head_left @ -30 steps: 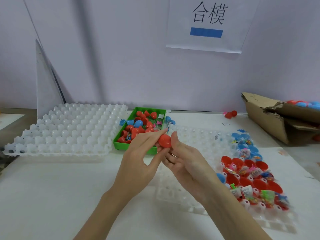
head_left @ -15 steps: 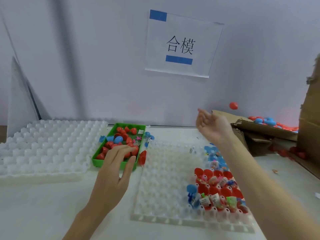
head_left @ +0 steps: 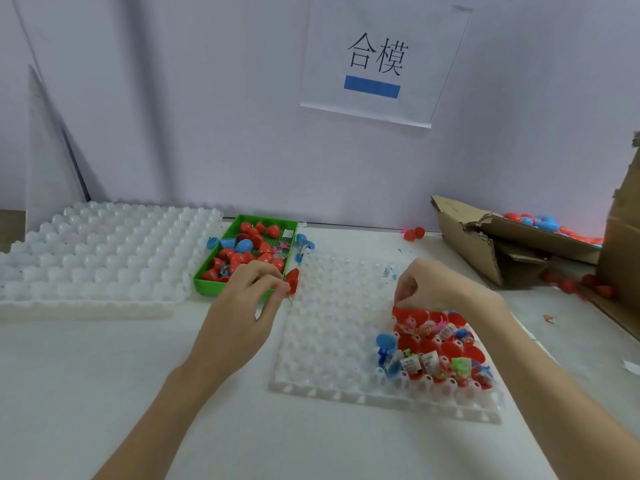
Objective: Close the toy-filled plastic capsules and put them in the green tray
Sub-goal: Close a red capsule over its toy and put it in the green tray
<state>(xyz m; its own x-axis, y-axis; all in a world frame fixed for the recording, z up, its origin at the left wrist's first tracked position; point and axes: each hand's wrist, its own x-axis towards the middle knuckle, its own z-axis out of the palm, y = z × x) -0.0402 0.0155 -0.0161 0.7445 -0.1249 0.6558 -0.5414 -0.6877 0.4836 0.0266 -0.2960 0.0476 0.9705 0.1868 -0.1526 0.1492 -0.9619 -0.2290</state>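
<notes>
Red capsule halves (head_left: 437,344) filled with wrapped toys sit in the near right pockets of the clear pocket tray (head_left: 332,327), with a blue half (head_left: 385,341) at their left edge. The right hand (head_left: 438,289) hovers at the far edge of this cluster, fingers curled down and pinched together at a red half; whether it is actually gripped cannot be told. The left hand (head_left: 247,299) rests at the near right corner of the green tray (head_left: 207,284), fingers bent and close together beside a loose red cap (head_left: 292,279); contact is unclear. Closed capsules already lie in the green tray. Good practice, judged from here: lift the filled half level so no toy spills, seat the cap squarely, then press until the rims meet all round.
</notes>
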